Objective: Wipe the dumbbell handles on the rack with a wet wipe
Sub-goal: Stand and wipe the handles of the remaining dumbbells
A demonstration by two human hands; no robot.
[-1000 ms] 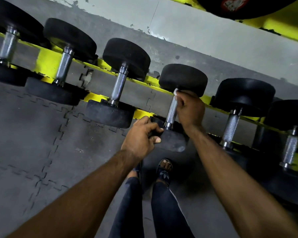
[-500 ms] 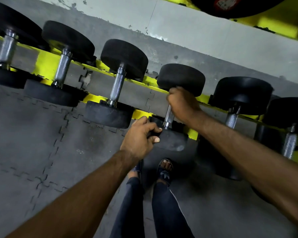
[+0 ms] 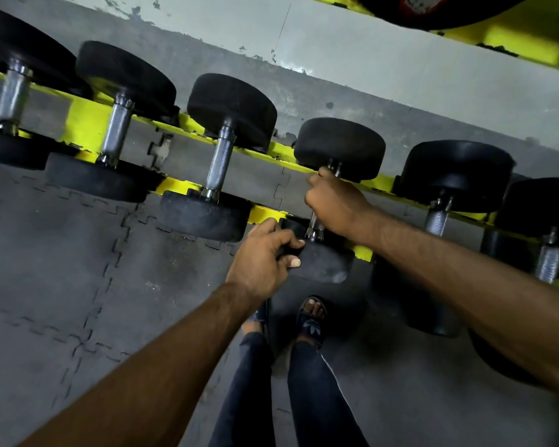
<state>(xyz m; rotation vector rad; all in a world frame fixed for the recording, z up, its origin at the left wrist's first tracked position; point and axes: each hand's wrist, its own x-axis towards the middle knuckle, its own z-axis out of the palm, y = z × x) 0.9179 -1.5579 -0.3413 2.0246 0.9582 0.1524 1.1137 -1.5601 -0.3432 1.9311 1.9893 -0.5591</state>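
Several black dumbbells with steel handles lie across a yellow rack (image 3: pixel 84 119). My right hand (image 3: pixel 334 204) is wrapped round the handle of the middle dumbbell (image 3: pixel 339 146). The wet wipe is hidden under my fingers. Only the handle's lower end (image 3: pixel 315 229) shows below my fist. My left hand (image 3: pixel 265 256) grips the near black head (image 3: pixel 323 262) of the same dumbbell, thumb on its face. The neighbouring dumbbell (image 3: pixel 221 162) on the left has its handle bare.
More dumbbells (image 3: pixel 455 172) lie to the right, and others on a lower level (image 3: pixel 433 304). Grey interlocking floor mats (image 3: pixel 62 269) lie below. My feet in sandals (image 3: pixel 310 317) stand under the rack. A yellow upper shelf (image 3: pixel 513 43) is overhead.
My right hand has turned round the handle and its forearm has swung lower and to the right. The white wipe seen at my fingertips a second ago is now covered. The left hand has stayed put.
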